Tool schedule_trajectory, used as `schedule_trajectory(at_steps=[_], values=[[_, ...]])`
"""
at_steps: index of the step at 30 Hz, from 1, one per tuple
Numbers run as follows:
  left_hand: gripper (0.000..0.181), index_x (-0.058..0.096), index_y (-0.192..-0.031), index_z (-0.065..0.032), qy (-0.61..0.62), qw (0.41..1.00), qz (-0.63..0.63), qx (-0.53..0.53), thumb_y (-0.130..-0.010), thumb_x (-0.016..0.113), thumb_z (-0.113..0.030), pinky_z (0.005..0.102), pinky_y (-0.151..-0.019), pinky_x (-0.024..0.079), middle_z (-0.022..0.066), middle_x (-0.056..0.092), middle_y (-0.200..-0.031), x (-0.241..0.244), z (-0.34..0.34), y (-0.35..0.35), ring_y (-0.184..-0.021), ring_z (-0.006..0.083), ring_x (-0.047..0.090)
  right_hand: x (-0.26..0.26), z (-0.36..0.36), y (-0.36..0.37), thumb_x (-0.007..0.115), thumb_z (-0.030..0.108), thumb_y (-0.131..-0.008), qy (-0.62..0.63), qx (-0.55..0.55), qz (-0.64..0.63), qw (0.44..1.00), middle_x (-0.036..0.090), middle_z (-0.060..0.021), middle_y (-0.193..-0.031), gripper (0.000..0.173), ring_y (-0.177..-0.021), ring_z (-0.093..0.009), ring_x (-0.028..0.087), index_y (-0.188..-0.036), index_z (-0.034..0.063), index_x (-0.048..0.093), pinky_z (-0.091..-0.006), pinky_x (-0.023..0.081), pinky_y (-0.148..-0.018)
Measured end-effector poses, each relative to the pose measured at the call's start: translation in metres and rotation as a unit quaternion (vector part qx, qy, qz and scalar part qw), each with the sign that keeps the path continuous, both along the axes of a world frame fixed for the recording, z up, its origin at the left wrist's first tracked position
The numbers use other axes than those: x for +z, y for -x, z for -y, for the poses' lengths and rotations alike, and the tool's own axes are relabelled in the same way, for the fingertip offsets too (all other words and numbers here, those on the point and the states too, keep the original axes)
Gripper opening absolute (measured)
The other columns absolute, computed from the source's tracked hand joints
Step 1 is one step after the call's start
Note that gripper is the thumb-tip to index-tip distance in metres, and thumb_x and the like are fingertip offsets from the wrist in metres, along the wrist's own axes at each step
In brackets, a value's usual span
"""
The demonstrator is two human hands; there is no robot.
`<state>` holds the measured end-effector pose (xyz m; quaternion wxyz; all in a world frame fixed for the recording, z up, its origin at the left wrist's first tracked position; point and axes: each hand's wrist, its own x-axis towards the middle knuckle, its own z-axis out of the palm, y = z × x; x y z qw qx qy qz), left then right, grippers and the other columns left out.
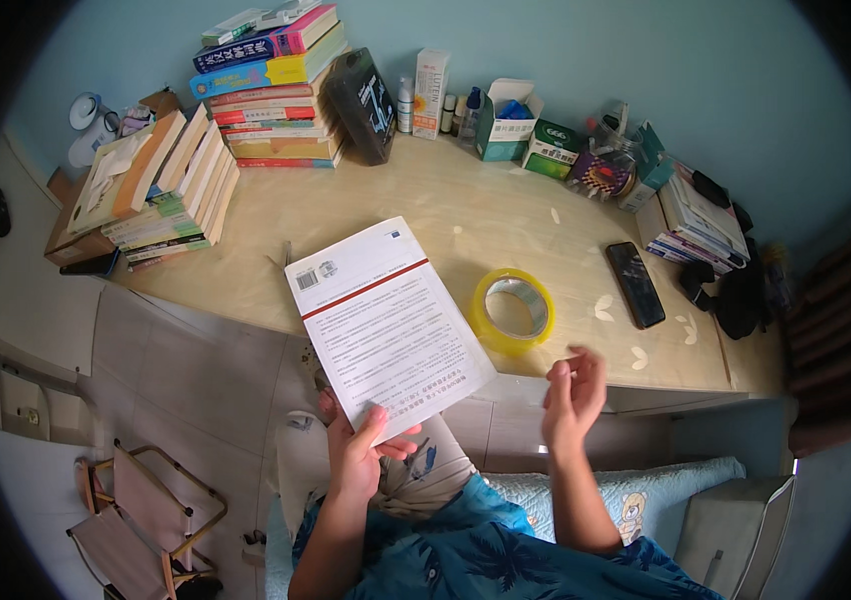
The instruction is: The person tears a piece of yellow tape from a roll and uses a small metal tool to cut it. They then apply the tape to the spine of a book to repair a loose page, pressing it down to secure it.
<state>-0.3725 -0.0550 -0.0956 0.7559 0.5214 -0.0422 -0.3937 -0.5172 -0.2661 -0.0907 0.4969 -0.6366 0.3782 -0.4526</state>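
Note:
My left hand [358,450] grips the lower edge of a white paperback book [395,330], thumb on top and fingers beneath. Its cover bears printed text turned upside down, a red stripe and a barcode; the book is tilted over the desk's front edge. Close to its right side, a wide roll of yellowish packing tape [476,315] lies flat on the wooden desk [425,195]. My right hand [574,394] is raised in front of the desk edge, below and right of the tape. It holds nothing; its fingers are loosely curled, apart from the thumb and slightly blurred.
A smartphone [635,285] lies on the desk's right part. Book stacks stand at the left [170,195], back left [275,112] and right [695,217]. A black case [362,105], small boxes [508,124] and bottles line the wall. A folding chair [148,510] stands lower left.

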Motion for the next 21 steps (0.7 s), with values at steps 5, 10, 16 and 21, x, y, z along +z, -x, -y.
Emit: schedule_trajectory(at_steps=[5,10,16,21], values=[[0.041,0.053,-0.121,0.0089,0.0,1.0,0.002,0.01,-0.096,0.059,-0.023,0.0275,-0.05,0.058,0.0211,0.07,-0.099,-0.005,-0.002,-0.002,-0.072,0.0246,0.073,0.04,0.041,-0.014,0.073,0.011,-0.082,0.193,0.222,-0.299,0.908,0.066,-0.0092,-0.063,0.032,-0.054,-0.019,0.065,-0.112,0.0038,0.065,-0.0301,0.049,-0.054],[0.043,0.053,-0.122,0.0082,-0.001,1.0,-0.004,0.0,-0.095,0.059,-0.024,0.027,-0.05,0.057,0.0201,0.07,-0.098,-0.005,-0.003,-0.005,-0.071,0.0241,0.073,0.036,0.075,-0.024,0.074,0.015,-0.082,0.232,0.184,-0.337,0.894,0.067,-0.0096,-0.063,0.023,-0.056,-0.022,0.067,-0.101,0.0037,0.068,-0.0319,0.051,-0.055],[0.042,0.051,-0.124,0.0081,0.007,1.0,-0.015,-0.006,-0.096,0.059,-0.022,0.027,-0.051,0.057,0.0209,0.07,-0.1,-0.007,-0.007,-0.008,-0.072,0.0248,0.073,0.028,0.108,-0.016,0.07,0.012,-0.087,0.134,0.052,-0.252,0.957,0.07,-0.0111,-0.072,0.02,-0.055,-0.015,0.064,-0.104,0.0022,0.066,-0.028,0.048,-0.054],[0.042,0.051,-0.125,0.0071,0.038,0.998,-0.056,0.021,-0.097,0.06,-0.023,0.028,-0.055,0.059,0.0211,0.069,-0.103,-0.005,0.023,0.012,-0.076,0.0254,0.073,0.002,0.033,0.023,0.057,0.006,-0.096,-0.08,0.042,-0.047,0.995,0.063,-0.005,-0.072,0.01,-0.053,-0.006,0.052,-0.102,-0.0007,0.061,-0.0209,0.041,-0.047]])
